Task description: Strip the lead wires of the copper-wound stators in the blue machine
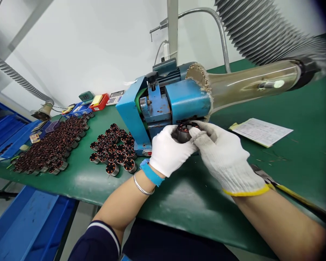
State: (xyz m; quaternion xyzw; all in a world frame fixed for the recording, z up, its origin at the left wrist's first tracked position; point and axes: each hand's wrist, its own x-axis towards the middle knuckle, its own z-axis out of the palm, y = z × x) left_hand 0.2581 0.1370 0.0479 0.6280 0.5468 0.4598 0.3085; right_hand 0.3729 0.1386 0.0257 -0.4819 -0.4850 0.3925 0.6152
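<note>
Both my hands wear white knit gloves and meet in front of a blue bench machine [163, 105]. Between them sits a small round motor stator [185, 131] with copper windings, held right under the machine's head. My left hand [170, 150] grips the stator from the left, fingers curled round it. My right hand [222, 156] grips it from the right, thumb and fingers closed on its rim. A batch of similar stators [114, 148] stands just left of my left hand on the green table [184, 195].
A big heap of wound stators [51, 145] lies at the far left. A clear suction tube [250, 83] joins a ribbed grey hose [260, 29]. A paper sheet [260, 131] lies to the right. Calculator [114, 98], red box [99, 102] and blue bins [11, 134] stand behind and left.
</note>
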